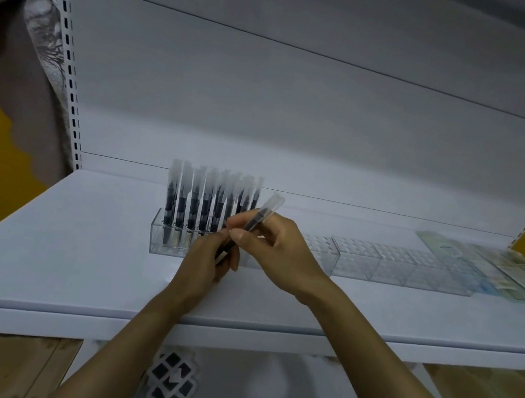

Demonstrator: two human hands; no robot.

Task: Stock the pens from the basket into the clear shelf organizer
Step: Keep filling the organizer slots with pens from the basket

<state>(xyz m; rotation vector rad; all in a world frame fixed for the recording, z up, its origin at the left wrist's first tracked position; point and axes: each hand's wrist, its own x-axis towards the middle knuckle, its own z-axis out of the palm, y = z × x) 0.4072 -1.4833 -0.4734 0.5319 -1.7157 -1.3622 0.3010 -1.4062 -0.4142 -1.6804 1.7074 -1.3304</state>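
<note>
A clear shelf organizer [158, 244] stands on the white shelf [71, 253], with several black pens with frosted caps [194, 201] upright in its left part. My right hand [279, 254] holds one more pen [260, 215] tilted, cap up and to the right, just in front of the organizer. My left hand [209, 259] meets it at the pen's lower end, fingers closed around that end. The organizer's right part [322, 247] shows open holes. The basket is out of view.
More clear organizer sections [406, 268] stretch to the right along the shelf, with flat printed packets [502, 273] beyond them. A perforated upright [68, 62] runs up the left side. Below the shelf edge lies a black-and-white cube puzzle [171, 381].
</note>
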